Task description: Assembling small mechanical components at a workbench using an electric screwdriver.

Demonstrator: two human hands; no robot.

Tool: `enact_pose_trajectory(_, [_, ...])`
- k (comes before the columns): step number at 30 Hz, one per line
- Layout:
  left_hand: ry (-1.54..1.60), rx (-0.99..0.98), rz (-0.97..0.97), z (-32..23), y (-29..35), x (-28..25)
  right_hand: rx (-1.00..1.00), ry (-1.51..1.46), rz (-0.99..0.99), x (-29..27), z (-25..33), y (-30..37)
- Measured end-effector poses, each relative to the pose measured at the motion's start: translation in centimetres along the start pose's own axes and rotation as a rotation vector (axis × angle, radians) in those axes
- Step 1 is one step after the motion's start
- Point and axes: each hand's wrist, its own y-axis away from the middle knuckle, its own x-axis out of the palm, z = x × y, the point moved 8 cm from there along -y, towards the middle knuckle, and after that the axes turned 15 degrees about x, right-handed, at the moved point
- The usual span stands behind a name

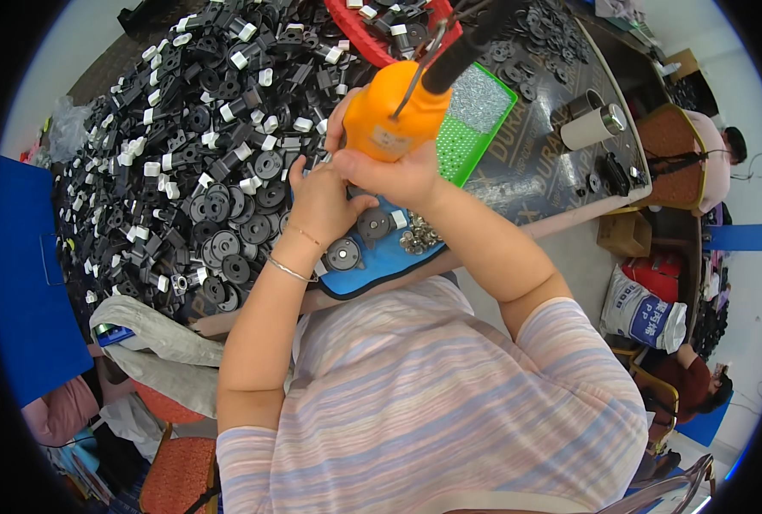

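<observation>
My right hand [394, 178] is wrapped round an orange electric screwdriver [388, 120] that hangs from a metal hook, with a black cable above. My left hand [326, 204] is closed beside its tip, fingers bent round something I cannot make out, as the fingers and tool hide it. Below my hands, a blue mat [347, 281] carries a black round part with a white block [374, 224], a black wheel-like part [343, 254] and a small heap of metal fittings [419, 236].
A large pile of black and white plastic parts [218, 111] covers the left of the table. A green tray [460, 154] of small metal pieces, a red basket [355, 38] and a white flask [591, 127] stand beyond or to the right. Other people sit at far right.
</observation>
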Motion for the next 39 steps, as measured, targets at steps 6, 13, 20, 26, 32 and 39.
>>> enact_pose_trajectory(6, [-0.031,-0.055,0.125,0.2,0.9,0.6,-0.154,-0.137,-0.024,-3.3,4.8,0.5])
enact_pose_trajectory(13, [0.004,-0.069,0.147,-0.5,0.7,0.4,-0.084,0.007,-0.316,-10.3,2.5,3.5])
enact_pose_trajectory(20, [0.000,-0.091,0.155,-0.4,1.0,0.4,-0.089,-0.027,-0.327,-10.7,1.9,3.7])
enact_pose_trajectory(26, [0.003,-0.088,0.153,-0.7,0.8,0.3,-0.105,-0.003,-0.308,-10.6,2.2,3.7])
enact_pose_trajectory(32, [-0.007,-0.073,0.145,-0.7,0.9,0.3,-0.077,-0.046,-0.314,-11.0,1.3,3.7])
enact_pose_trajectory(39, [-0.025,-0.049,0.122,-0.8,1.0,0.3,-0.134,-0.035,-0.255,-10.1,4.2,3.9])
